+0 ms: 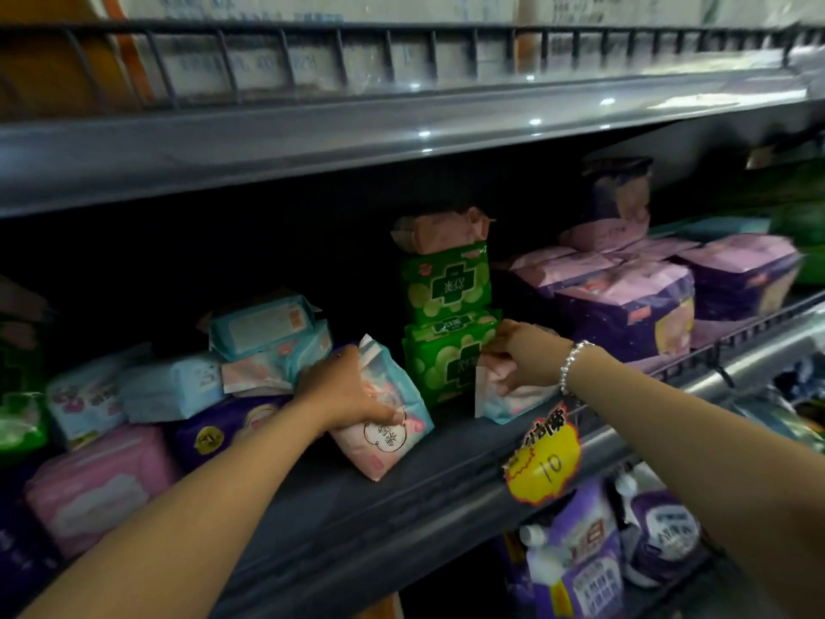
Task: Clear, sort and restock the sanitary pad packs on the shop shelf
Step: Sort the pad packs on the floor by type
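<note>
Hands both busy mid-frame on shelf (446, 457). Left hand (343, 386) clamps pink pack (384, 435) from above, tilted on bare shelf patch, probably lifting it out for sorting. Right hand (522, 350) pinches second pink pack (504, 399) just right of green stack (446, 323), likely pulling stray from wrong group. Blue packs (263, 332) jumbled centre-left; purple packs (625, 306) heaped at right. Sorting looks early. Yellow price tag (542, 457) hangs from shelf lip, lower right.

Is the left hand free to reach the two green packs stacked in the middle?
Probably not yet: the left hand already grips a pink and blue pack, though the green packs stand close beside it with nothing between.
</note>
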`<action>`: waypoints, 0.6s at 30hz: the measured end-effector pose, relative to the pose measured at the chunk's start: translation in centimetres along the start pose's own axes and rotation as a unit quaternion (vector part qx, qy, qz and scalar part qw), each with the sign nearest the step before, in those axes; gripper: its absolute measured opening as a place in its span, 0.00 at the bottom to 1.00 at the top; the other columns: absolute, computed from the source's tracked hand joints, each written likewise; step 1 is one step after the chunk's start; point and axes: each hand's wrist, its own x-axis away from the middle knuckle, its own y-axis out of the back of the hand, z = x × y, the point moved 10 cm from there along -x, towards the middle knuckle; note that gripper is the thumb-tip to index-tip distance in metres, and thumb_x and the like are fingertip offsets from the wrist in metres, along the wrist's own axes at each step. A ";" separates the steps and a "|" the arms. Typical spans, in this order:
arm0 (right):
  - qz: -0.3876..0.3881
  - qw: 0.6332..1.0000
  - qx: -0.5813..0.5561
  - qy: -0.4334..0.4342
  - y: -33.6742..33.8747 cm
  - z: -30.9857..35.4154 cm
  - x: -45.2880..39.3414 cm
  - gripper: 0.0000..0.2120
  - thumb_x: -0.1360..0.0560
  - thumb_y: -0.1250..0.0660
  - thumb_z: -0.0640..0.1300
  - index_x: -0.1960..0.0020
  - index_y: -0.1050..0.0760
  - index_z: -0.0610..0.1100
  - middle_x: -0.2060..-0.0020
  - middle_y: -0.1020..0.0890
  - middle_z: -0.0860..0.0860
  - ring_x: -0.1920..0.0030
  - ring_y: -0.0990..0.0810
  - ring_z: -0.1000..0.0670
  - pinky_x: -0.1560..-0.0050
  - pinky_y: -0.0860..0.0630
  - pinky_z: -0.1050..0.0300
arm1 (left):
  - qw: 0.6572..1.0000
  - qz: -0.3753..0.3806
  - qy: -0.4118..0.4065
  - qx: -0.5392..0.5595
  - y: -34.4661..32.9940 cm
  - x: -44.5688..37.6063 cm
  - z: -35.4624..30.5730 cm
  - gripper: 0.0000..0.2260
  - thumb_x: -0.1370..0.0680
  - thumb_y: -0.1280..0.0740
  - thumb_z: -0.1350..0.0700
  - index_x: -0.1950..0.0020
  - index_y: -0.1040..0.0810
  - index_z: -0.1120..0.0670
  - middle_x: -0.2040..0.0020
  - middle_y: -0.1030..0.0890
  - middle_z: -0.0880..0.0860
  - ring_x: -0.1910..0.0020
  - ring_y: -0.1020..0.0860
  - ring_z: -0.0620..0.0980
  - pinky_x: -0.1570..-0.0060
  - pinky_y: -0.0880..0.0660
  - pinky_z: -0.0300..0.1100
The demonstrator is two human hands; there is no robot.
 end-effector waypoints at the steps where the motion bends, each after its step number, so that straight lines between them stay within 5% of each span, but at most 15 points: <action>1: -0.014 1.000 0.003 -0.006 0.3 0.0 0.2 0.27 0.29 0.29 0.58 0.31 0.28 0.54 0.34 0.31 0.48 0.34 0.33 0.44 0.34 0.33 0.51 | 1.000 -0.009 0.006 0.012 0.1 0.6 0.3 0.45 0.43 0.24 0.31 0.33 0.34 0.52 0.38 0.25 0.50 0.41 0.25 0.53 0.45 0.27 0.44; 5: -0.077 0.994 -0.054 -0.048 1.0 0.8 0.9 0.21 0.30 0.30 0.62 0.40 0.22 0.57 0.36 0.28 0.54 0.34 0.36 0.45 0.37 0.41 0.54 | 0.998 -0.035 0.035 0.028 0.8 2.2 1.3 0.50 0.43 0.24 0.31 0.29 0.38 0.52 0.35 0.26 0.51 0.38 0.26 0.54 0.43 0.27 0.44; 9: -0.147 0.965 -0.199 -0.086 2.6 1.4 2.4 0.19 0.29 0.30 0.61 0.44 0.20 0.50 0.44 0.19 0.50 0.36 0.28 0.47 0.39 0.39 0.55 | 0.995 -0.074 0.048 0.043 2.8 4.4 2.2 0.53 0.44 0.25 0.30 0.27 0.41 0.50 0.32 0.29 0.52 0.36 0.28 0.55 0.39 0.29 0.48; 15: -0.233 0.878 -0.409 -0.087 6.7 3.6 6.0 0.22 0.29 0.27 0.55 0.40 0.22 0.43 0.50 0.18 0.47 0.46 0.22 0.47 0.52 0.32 0.58 | 0.976 -0.155 0.058 0.138 8.9 9.5 4.6 0.49 0.45 0.25 0.31 0.31 0.38 0.49 0.38 0.24 0.50 0.41 0.25 0.53 0.48 0.28 0.45; 18: -0.265 0.842 -0.467 -0.055 9.0 6.2 8.3 0.15 0.28 0.28 0.54 0.48 0.24 0.46 0.59 0.21 0.53 0.55 0.24 0.51 0.61 0.32 0.61 | 0.959 -0.183 0.068 0.207 11.5 13.3 6.1 0.47 0.47 0.23 0.32 0.35 0.34 0.49 0.42 0.21 0.48 0.45 0.22 0.51 0.45 0.24 0.48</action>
